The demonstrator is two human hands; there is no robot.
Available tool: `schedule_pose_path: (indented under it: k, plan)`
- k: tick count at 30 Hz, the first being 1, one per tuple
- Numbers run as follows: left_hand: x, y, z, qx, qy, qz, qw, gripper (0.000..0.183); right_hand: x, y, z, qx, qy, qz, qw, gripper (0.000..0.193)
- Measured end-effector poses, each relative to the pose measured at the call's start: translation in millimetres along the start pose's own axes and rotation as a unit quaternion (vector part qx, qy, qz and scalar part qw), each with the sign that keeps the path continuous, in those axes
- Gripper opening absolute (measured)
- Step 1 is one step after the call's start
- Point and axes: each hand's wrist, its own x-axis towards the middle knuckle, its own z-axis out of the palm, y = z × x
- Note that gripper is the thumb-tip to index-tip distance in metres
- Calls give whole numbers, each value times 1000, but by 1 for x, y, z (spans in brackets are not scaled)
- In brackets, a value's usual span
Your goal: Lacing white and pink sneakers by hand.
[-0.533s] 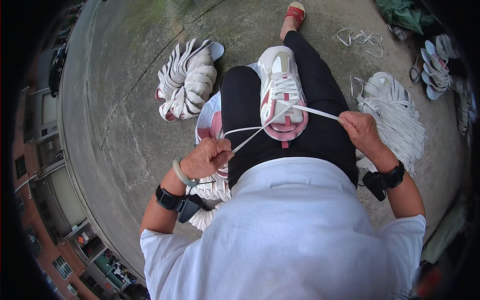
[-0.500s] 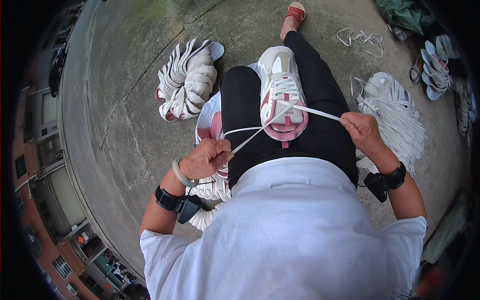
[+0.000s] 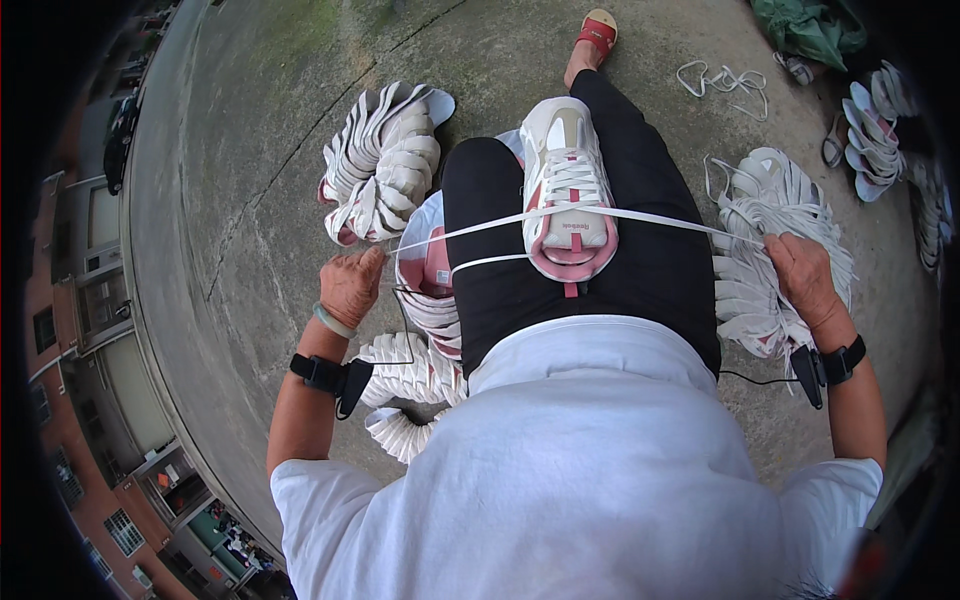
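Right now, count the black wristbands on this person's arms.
2. One wristband sits on the left forearm just behind the left hand; the other sits on the right wrist behind the right hand. None looks hidden.

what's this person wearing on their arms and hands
Both forearms are bare below short white sleeves. The left hand has a pale green bangle and a black wrist strap; the right hand has a black strap with a thin cable.
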Motion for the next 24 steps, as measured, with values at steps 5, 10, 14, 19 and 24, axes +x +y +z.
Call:
schedule_pose_path:
  k: [5, 10, 14, 19, 24]
  plan:
    - [-63, -52, 14, 50, -9, -127, 991, 7, -71, 54, 4, -49, -39, 62, 996, 24]
    - [-85, -86, 22, 79, -17, -274, 958, 12, -97, 90, 26, -18, 149, 213, 965, 6]
    - [-17, -28, 13, -418, -113, -477, 765, 24, -30, 43, 43, 571, 6, 513, 641, 19]
    - [52, 80, 11, -611, -345, -330, 631, 13, 56, -70, 46, 745, -199, 415, 483, 15]
    - [110, 116, 25, -710, -286, -277, 581, 10, 109, -90, 76, 678, -158, 330, 637, 17]
